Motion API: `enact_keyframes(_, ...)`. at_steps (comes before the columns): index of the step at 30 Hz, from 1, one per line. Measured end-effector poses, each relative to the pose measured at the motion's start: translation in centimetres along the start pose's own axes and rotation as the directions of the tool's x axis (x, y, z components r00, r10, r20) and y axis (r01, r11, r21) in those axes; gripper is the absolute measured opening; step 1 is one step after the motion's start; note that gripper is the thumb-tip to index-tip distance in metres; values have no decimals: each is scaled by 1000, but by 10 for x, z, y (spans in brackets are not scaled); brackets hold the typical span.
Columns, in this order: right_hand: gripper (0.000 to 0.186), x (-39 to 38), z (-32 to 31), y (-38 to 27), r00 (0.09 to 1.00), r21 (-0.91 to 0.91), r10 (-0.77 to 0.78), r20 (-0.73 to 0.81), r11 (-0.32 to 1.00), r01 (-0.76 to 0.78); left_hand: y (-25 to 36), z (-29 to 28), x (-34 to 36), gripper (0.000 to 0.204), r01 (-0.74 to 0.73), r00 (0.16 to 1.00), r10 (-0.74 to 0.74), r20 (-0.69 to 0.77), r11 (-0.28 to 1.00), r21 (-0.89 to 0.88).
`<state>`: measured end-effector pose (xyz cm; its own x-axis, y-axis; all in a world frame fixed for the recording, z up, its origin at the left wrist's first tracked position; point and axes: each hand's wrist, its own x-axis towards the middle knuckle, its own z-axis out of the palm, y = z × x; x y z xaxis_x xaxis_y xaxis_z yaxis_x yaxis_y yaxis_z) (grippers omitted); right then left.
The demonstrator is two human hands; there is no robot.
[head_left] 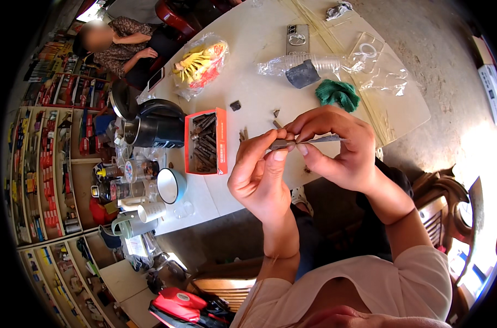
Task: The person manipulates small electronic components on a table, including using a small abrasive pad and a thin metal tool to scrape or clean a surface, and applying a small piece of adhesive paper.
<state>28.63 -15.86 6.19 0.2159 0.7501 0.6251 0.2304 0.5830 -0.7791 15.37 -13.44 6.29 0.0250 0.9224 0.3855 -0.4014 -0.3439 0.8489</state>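
Note:
Both hands meet above the table's near edge. My left hand [266,180] is closed, pinching a short dark metal bit [281,144] between thumb and fingers. From the right, my right hand [347,156] closes its thumb and fingers on a thin grey strip [326,139] that looks like sandpaper. The strip touches or nearly touches the bit's right end; fingers hide the exact contact. Left of my hands stands an orange-red box [221,136] holding many similar dark metal bits [204,143]. Beyond the hands lies a larger dark grey sheet [303,74].
A green cloth [337,94], a clear plastic bottle [278,64] and a phone [297,39] lie farther back. A bag of yellow fruit [201,63], a dark kettle [158,124] and a mug [172,186] stand left. Another person [122,46] sits at far left.

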Motion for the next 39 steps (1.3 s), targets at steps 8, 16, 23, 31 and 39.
enact_keyframes(8,16,-2,3,0,999,67,29,-19,997,-28,6,3,-1,21,11,1000,-12,23,999,30)
enact_keyframes(16,12,0,4,0,999,53,6,-47,999,-4,3,1,0,22,21,999,-21,-25,1000,21)
enact_keyframes(23,14,2,2,-2,998,-70,-52,-45,996,48,3,3,-1,23,30,999,-31,-26,1000,-6)
enact_keyframes(31,15,1,4,0,995,-74,-85,-54,994,81,4,3,-1,24,15,999,-15,-29,1000,-19)
enact_keyframes(39,16,2,4,0,990,-156,-123,-76,982,110,3,3,-1,22,10,999,-10,-37,1000,-16)
